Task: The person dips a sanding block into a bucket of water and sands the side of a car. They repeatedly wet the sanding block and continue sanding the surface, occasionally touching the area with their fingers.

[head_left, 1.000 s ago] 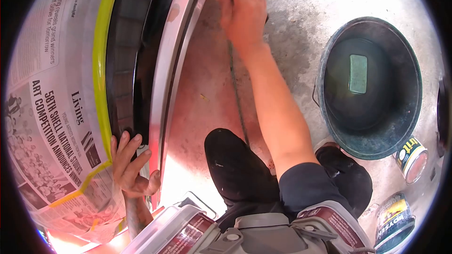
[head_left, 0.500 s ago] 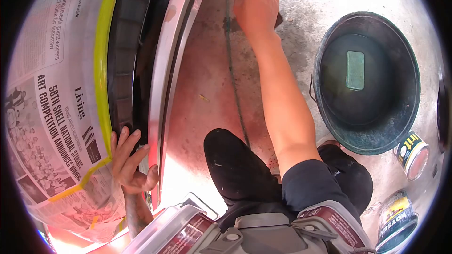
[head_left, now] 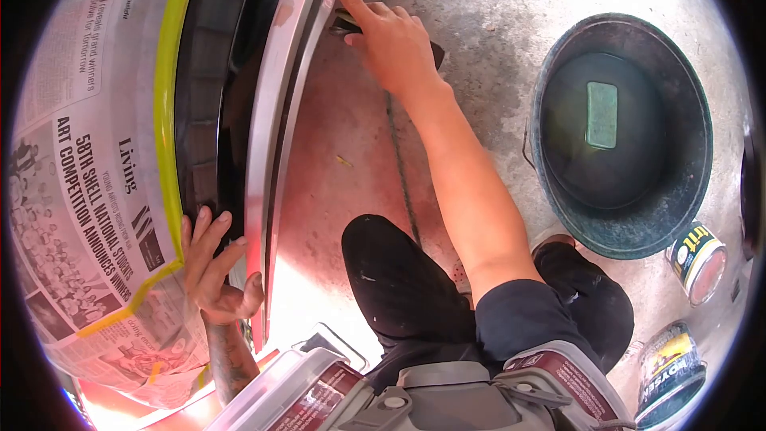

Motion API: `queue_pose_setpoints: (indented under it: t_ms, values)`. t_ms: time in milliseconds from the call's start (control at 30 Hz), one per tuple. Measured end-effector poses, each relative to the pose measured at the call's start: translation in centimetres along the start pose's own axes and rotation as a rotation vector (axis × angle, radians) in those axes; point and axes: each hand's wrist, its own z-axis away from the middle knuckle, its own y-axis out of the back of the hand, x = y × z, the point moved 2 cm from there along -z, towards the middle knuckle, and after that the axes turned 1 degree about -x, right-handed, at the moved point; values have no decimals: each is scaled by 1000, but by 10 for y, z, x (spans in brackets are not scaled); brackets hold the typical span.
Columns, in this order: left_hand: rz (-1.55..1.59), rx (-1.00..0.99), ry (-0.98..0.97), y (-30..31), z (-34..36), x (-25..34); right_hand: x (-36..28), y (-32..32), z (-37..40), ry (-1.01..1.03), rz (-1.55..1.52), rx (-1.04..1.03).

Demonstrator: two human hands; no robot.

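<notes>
Pale, pinkish-silver paint covers the long curved edge (head_left: 267, 88) that runs from the top of the view down past the person's left hand. The left hand (head_left: 217, 281) is spread, its fingertips resting against the dark trim (head_left: 198, 144) beside newspaper masking (head_left: 96, 191), with the thumb held apart from the fingers and pointing toward the edge.

The right hand (head_left: 395, 46) reaches far forward, its index finger stretched out to the pale edge and the other fingers bent over a dark block (head_left: 437, 54). The block lies beneath that hand, just beside the edge and above the concrete floor (head_left: 487, 40), one end showing past the knuckles; the palm hides most of it, so the exact grip is hard to judge.

Yellow-green tape (head_left: 166, 96) borders the newspaper along the trim. To the right, a large dark tub (head_left: 550, 64) stands on the floor, with a green rectangular block (head_left: 602, 116) lying inside it. A labelled can (head_left: 698, 263) sits just beside the tub's lower rim, and a second container (head_left: 670, 375), with a yellow patch on its label, stands nearer the person, close to the bent knee in black trousers (head_left: 407, 287).
</notes>
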Motion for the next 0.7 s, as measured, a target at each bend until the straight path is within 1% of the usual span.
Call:
queue_pose_setpoints:
  t_ms: [200, 300, 400, 500, 600, 700]
  values:
    - [-4, -2, -7, 0, -1, 0, 1, -4, 20, 58, -102, 106]
    - [-9, -5, -7, 1, 0, 0, 12, -8, 23, -34, -512, 419]
    - [-7, -8, 2, 1, 1, -1, 1, -2, 18, -278, -884, 471]
    - [-5, -11, 8, 1, 1, -1, -15, -10, 10, -164, -839, 540]
    - [-14, -18, 1, 1, 2, -2, -28, -17, 9, -144, -801, 561]
    - [-15, -29, 1, 2, 1, -2, -16, -17, -17, -8, -647, 752]
